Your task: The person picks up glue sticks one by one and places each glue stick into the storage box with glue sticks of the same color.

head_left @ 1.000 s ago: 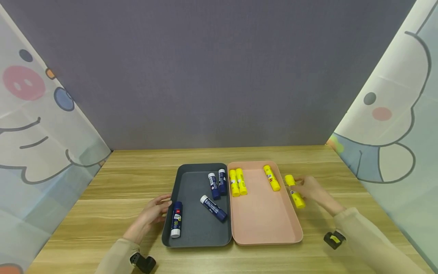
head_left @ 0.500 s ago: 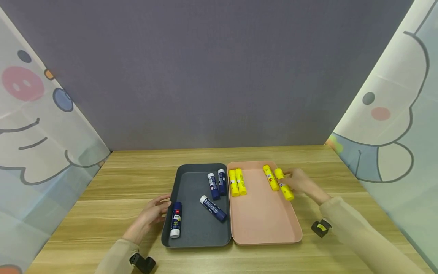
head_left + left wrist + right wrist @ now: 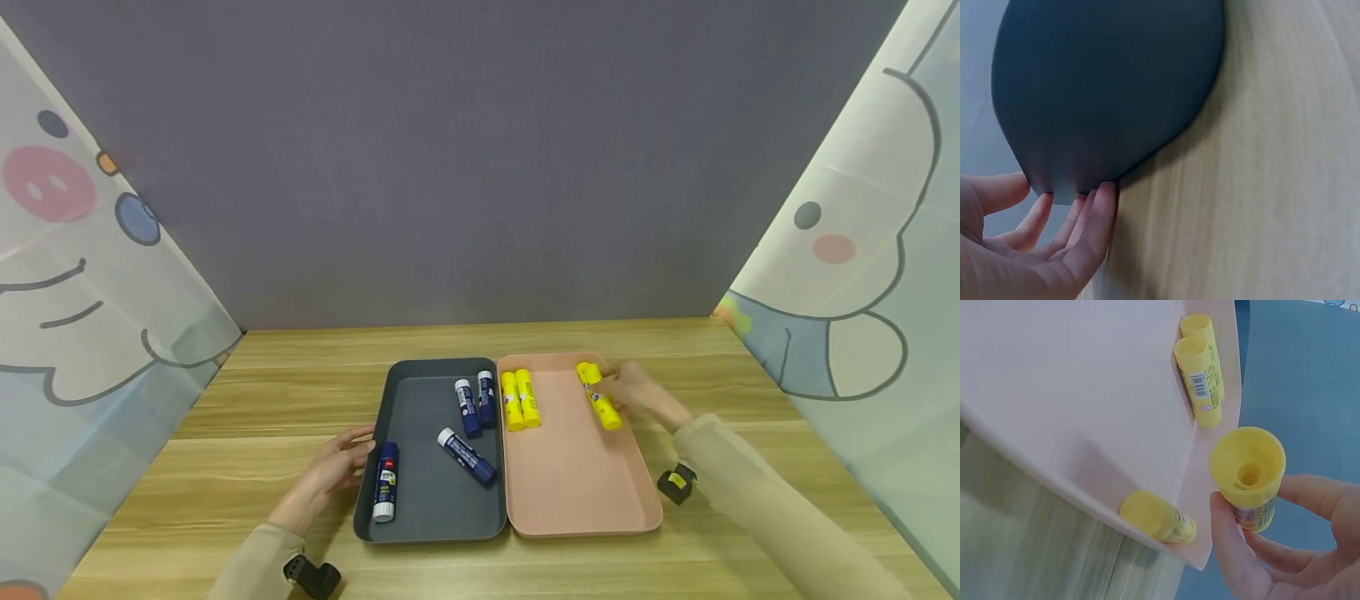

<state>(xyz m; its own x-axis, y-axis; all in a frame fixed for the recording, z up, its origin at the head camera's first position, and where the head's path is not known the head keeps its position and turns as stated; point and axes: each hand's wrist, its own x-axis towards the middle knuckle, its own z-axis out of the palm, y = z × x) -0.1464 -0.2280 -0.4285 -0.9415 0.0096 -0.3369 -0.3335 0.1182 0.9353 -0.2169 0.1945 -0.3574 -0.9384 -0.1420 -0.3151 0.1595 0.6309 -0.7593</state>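
Observation:
In the head view my right hand (image 3: 633, 390) pinches a yellow glue stick (image 3: 604, 408) over the right side of the pink tray (image 3: 581, 500). The right wrist view looks into this glue stick's hollow end (image 3: 1247, 464), with thumb and fingers on its sides. Another yellow glue stick (image 3: 1150, 515) lies below it along the tray wall, partly overlapped in the head view. Two more yellow glue sticks (image 3: 1200, 381) lie side by side at the tray's left. My left hand (image 3: 333, 467) rests its fingertips against the outer side of the dark grey tray (image 3: 1110, 94), fingers loosely extended.
The dark grey tray (image 3: 435, 521) stands against the pink one and holds several navy glue sticks with white caps, such as a slanted navy glue stick (image 3: 467, 457). Both trays lie on a wooden table (image 3: 300, 383). A grey panel (image 3: 480, 167) rises behind it.
My right hand has carried the yellow glue stick leftward from beside the pink tray, across its rim, to over the glue stick at the right. The left hand keeps its place.

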